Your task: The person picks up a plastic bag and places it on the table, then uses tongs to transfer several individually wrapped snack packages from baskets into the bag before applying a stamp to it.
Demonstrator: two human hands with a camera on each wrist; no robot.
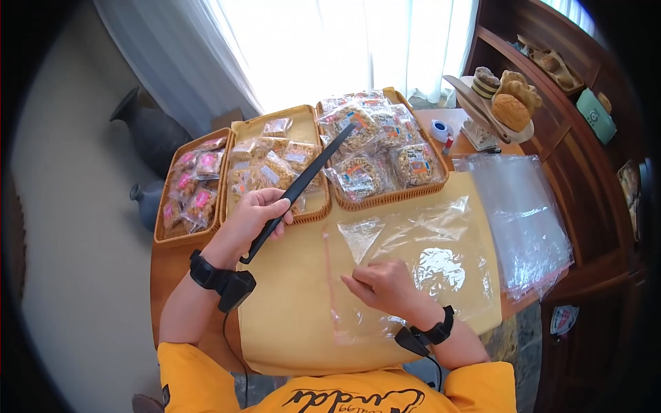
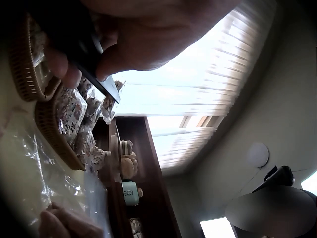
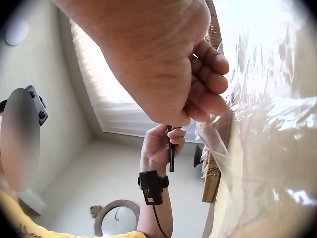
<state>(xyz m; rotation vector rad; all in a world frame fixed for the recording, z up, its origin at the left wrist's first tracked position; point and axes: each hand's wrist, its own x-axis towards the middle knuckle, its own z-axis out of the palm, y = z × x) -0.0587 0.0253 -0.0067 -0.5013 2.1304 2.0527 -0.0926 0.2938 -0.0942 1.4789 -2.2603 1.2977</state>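
Observation:
My left hand (image 1: 256, 219) grips a long, flat black bar (image 1: 311, 171) near its lower end, which has a small hole. The bar slants up and away, its tip in front of the packets in the right basket in the head view. A large clear plastic bag (image 1: 451, 234) with a pink strip along one edge lies on the yellow cloth (image 1: 282, 310). Over its left half, my right hand (image 1: 387, 283) has its fingers curled and pinches the bag's film. The film rises in creases towards those fingers in the left wrist view.
Three wicker baskets of wrapped snacks stand along the back: a left basket (image 1: 184, 239), a middle basket (image 1: 321, 208) and a right basket (image 1: 396, 198). A stack of clear bags (image 1: 527, 220) lies at the right, with a tape roll (image 1: 439, 129) and bread (image 1: 511, 112) behind.

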